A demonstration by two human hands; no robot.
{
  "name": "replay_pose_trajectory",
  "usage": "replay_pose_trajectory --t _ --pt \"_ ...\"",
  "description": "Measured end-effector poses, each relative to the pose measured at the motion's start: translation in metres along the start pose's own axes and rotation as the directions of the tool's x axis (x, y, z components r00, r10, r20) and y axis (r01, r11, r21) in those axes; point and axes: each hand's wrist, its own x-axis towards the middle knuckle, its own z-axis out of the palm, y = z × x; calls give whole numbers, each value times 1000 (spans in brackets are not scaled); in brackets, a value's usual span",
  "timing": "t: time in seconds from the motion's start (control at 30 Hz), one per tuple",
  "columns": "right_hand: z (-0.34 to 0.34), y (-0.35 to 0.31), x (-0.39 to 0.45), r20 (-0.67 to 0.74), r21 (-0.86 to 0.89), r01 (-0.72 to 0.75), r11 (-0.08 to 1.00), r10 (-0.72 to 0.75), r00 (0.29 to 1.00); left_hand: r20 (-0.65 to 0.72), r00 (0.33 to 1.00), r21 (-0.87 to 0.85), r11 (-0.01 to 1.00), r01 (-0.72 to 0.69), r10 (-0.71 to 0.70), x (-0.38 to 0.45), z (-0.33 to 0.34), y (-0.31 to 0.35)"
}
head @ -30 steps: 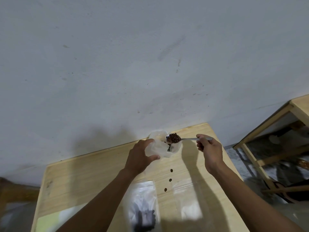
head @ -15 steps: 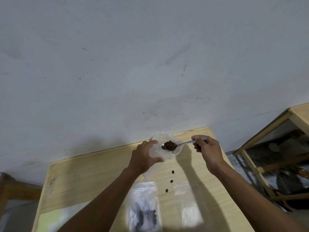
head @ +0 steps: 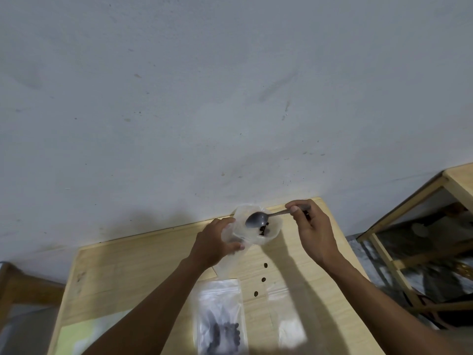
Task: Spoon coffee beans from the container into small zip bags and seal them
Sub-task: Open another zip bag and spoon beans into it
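My left hand (head: 215, 242) grips a small clear zip bag (head: 273, 233) by its left side and holds its mouth open above the wooden table (head: 128, 272). My right hand (head: 311, 226) pinches the handle of a metal spoon (head: 256, 219). The spoon's bowl is turned over the bag's mouth, and coffee beans (head: 263, 229) lie inside the bag just below it. The bean container is not in view.
A sealed zip bag with beans (head: 221, 321) lies flat near the table's front edge, and another clear bag (head: 288, 319) lies to its right. Three loose beans (head: 263, 279) sit on the table between them. A wooden frame (head: 399, 265) stands at the right, the wall just behind the table.
The spoon was heaped with beans at the bag's mouth. It has tipped over, and the beans have dropped into the bag. Both hands stayed close to where they were.
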Motion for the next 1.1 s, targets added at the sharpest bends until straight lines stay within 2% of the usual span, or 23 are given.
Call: replay_pose_trajectory --t 0.17,0.37,0.6,0.77,0.83,0.93,1.1 --pt "-3 34 6 -158 78 -153 985 164 974 47 999 49 999 -16 14 -1 -4 -12" --pt "22 73 3 -113 137 -294 946 310 944 108 983 59 986 -158 151 5 2 -14" --pt "48 88 4 -130 285 -366 886 414 901 279 927 126 948 -293 250 20 8 -7" --pt "44 93 -3 -265 406 -376 833 501 824 271 897 189 894 -406 349 19 5 -7" --pt "40 94 -5 -299 397 -352 848 482 824 242 887 216 869 -445 394 17 3 -7" --pt "38 97 -7 -285 396 -365 843 490 824 212 875 215 852 -477 436 17 2 -5" --pt "40 100 -16 -214 430 -427 795 550 807 226 880 229 856 -464 417 17 8 -5"
